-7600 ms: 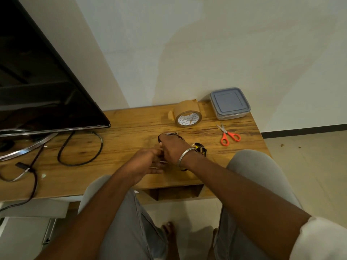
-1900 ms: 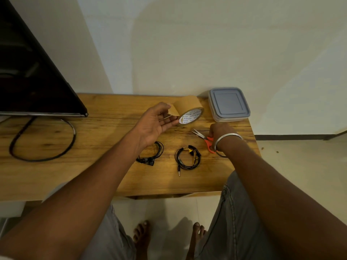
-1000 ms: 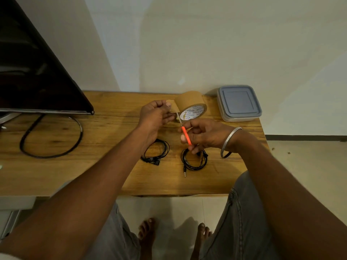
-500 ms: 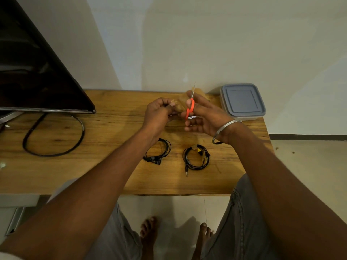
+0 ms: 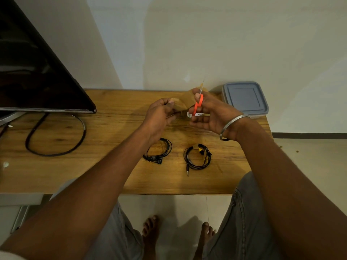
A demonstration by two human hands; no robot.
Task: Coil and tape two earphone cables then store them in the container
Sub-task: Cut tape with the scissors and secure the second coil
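Note:
Two coiled black earphone cables lie on the wooden table [image 5: 93, 166]: one coil [image 5: 159, 151] at the left, partly under my left wrist, and another coil [image 5: 197, 156] with a yellow tag at the right. My left hand [image 5: 159, 115] pinches the loose end of brown tape [image 5: 178, 106] pulled from the tape roll [image 5: 187, 99], which is mostly hidden behind my hands. My right hand [image 5: 210, 113] grips orange-handled scissors [image 5: 198, 105] with the blades pointing up at the tape strip. The grey lidded container [image 5: 244, 98] stands shut at the back right.
A dark TV screen [image 5: 33, 76] stands at the left with a black cable loop [image 5: 56, 137] on the table below it. The table's front edge runs above my knees and bare feet.
My right hand picked the scissors off the table and raised them to the tape. My left hand pulled the tape end out to the left. Both coils stayed put.

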